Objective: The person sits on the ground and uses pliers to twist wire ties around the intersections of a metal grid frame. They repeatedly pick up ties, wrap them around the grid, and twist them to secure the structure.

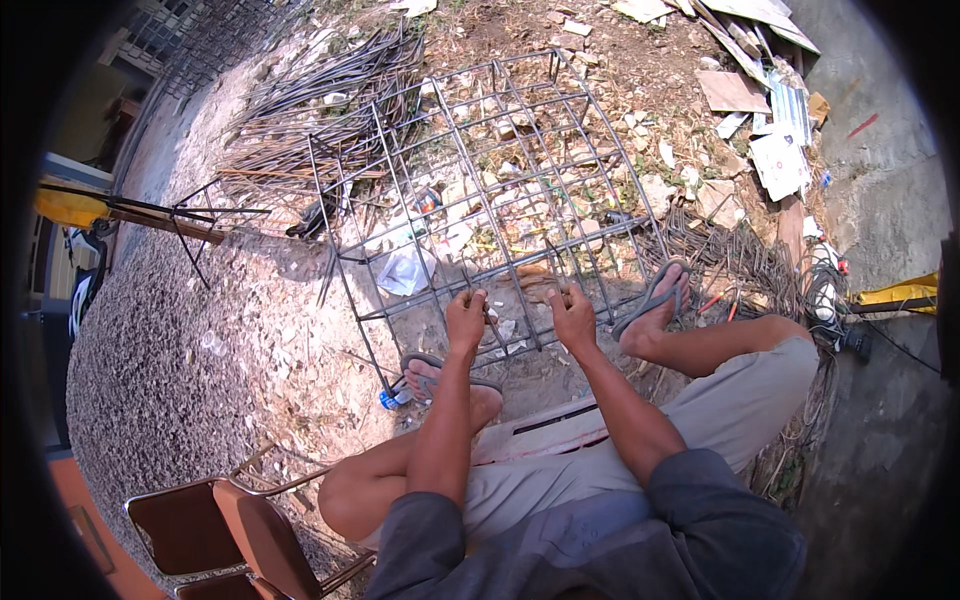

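A cage of dark steel rebar (600, 236), tied into a grid of long bars and square stirrups, lies on the ground in front of me. Over its near side my left hand (466, 322) is closed, thumb against fingers, next to a thin dark rod. My right hand (573, 320) is closed in a pinch a short way to the right, by the near bars. Whatever is between the fingers of each hand is too small to make out. Beyond the hands, a brownish scrap (535, 275) shows among the bars. My sandalled feet rest at the cage's near corners.
A heap of loose steel rods (330, 110) lies at the far left. Boards and scrap (735, 90) are piled at the far right, with tangled wire (725, 250) below. A brown chair (190, 530) stands at lower left, beside grey gravel (140, 380). White paper (405, 270) lies under the cage.
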A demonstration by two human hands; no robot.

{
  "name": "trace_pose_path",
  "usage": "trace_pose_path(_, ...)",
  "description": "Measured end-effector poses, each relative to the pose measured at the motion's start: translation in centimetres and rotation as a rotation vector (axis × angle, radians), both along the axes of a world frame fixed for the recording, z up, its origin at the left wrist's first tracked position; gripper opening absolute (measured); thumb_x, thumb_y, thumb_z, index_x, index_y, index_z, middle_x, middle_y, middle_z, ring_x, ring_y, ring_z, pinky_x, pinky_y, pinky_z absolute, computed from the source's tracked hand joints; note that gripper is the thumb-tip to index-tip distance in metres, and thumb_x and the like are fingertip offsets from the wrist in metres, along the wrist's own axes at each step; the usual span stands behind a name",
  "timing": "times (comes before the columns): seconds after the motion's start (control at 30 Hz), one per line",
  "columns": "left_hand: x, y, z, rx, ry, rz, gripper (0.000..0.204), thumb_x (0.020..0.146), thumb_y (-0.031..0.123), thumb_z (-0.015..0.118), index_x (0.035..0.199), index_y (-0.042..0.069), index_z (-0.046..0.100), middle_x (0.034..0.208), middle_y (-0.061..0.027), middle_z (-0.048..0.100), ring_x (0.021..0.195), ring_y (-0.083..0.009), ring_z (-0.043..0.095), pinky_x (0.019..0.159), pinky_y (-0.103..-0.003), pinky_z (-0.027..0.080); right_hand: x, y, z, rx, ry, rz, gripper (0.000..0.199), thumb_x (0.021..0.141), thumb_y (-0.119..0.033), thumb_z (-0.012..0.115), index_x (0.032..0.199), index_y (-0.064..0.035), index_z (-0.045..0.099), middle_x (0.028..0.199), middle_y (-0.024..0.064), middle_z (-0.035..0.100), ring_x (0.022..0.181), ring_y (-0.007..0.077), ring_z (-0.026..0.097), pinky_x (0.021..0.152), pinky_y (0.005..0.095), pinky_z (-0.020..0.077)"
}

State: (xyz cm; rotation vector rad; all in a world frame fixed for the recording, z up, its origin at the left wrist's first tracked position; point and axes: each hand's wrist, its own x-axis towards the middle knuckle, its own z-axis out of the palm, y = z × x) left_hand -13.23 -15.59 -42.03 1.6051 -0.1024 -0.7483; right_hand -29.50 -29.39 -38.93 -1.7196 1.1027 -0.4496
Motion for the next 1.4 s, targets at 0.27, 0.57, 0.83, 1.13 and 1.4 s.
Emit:
trace_pose_path(0.27, 1.9, 1.4, 8.0, 0.054, 0.306, -0.124, 0.037, 0.097, 0.031, 0.064, 0.124, 0.005, 0.064, 0.086, 0.0006, 0.066, 0.061, -0.0068, 0.062, 0.039, -0.018, 0.028, -0.2, 0.0, 5.9, -0.123, -0.173, 0.303, 0.031, 0.091, -0.022, 0.063, 0.116, -0.0051, 0.066, 0.103, 0.0175, 0.071, 0.093, 0.0324, 0.068, 0.081, 0.0379, 0.0517)
trace_pose_path(0.57, 1.8, 6.2, 9.6, -0.078, 0.071, -0.404, 0.044, 0.102, 0.028, 0.056, 0.138, 0.003, 0.052, 0.083, -0.0069, 0.070, 0.067, -0.0133, 0.067, 0.050, -0.023, 0.047, -0.3, -0.9, 11.7, -0.227, -0.150, 0.318, 0.029, 0.095, -0.028, 0.062, 0.113, -0.0068, 0.070, 0.089, 0.0131, 0.073, 0.080, 0.0307, 0.070, 0.072, 0.0371, 0.0529)
trace_pose_path(0.83, 2.1, 6.6, 13.6, 0.143, -0.156, -0.466, 0.053, 0.091, 0.028, 0.071, 0.131, -0.004, 0.057, 0.075, -0.0056, 0.066, 0.056, -0.0081, 0.055, 0.052, -0.026, 0.045, -1.7, -3.0, 11.5, -0.297, -0.050, 0.419, 0.030, 0.093, -0.033, 0.063, 0.101, -0.0054, 0.075, 0.092, 0.0159, 0.073, 0.085, 0.0326, 0.070, 0.074, 0.0392, 0.0527)
trace_pose_path(1.13, 3.7, 5.4, 12.0, 0.414, -0.350, -0.686, 0.033, 0.090, 0.037, 0.070, 0.097, 0.005, 0.075, 0.065, 0.0007, 0.054, 0.060, -0.0095, 0.046, 0.055, -0.029, 0.038, 0.7, -10.2, 5.6, -0.002, 0.139, 0.780, 0.045, 0.090, -0.046, 0.066, 0.089, -0.0019, 0.073, 0.069, 0.0080, 0.060, 0.065, 0.0196, 0.054, 0.062, 0.0382, 0.0416)
trace_pose_path(1.4, 6.0, 0.3, 5.7, 0.592, -0.288, -1.043, 0.035, 0.081, 0.039, 0.073, 0.096, 0.008, 0.079, 0.095, -0.0090, 0.076, 0.093, -0.0218, 0.068, 0.086, -0.034, 0.051, 4.5, -11.6, 0.8, 0.166, 0.141, 0.914, 0.044, 0.088, -0.045, 0.070, 0.078, -0.0019, 0.070, 0.066, 0.0028, 0.059, 0.062, 0.0141, 0.049, 0.059, 0.0357, 0.0385)
